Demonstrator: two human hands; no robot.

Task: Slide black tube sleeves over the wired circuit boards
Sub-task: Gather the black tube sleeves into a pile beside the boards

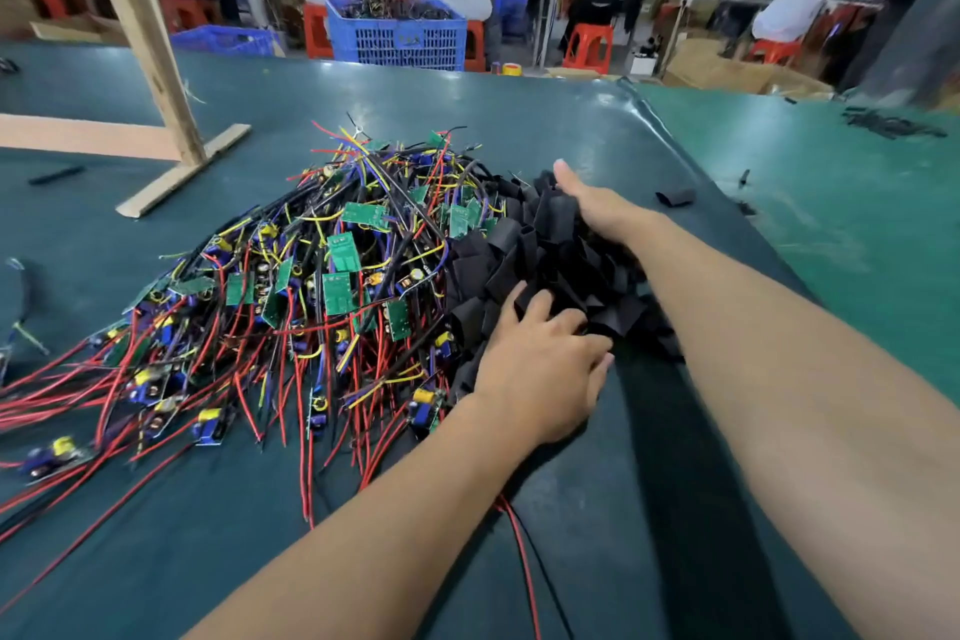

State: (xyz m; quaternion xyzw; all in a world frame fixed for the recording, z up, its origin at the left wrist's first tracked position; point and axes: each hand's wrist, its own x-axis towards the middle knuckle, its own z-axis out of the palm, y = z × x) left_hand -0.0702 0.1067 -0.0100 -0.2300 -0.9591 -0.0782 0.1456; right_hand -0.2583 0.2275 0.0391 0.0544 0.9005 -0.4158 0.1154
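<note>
Resting on the near edge of the heap of black tube sleeves point(545, 255), my left hand point(543, 359) lies flat, fingers fairly straight and spread over the tubing, gripping nothing that I can see. My right hand point(597, 205) reaches to the far side of the same heap, thumb stretched out; its fingers are buried in the sleeves, so whether they hold one I cannot tell.

Item: pile of wired circuit boards point(311, 276), green boards with red, yellow and black leads, touching the sleeve heap on its left.
Item: one stray sleeve point(675, 197), right of the heap, apart from it.
Item: green table mat point(519, 114) under everything.
Item: wooden stand point(156, 68), far left.
Item: blue crate point(397, 39), beyond the table.
Writing: none legible on boards or crate.
</note>
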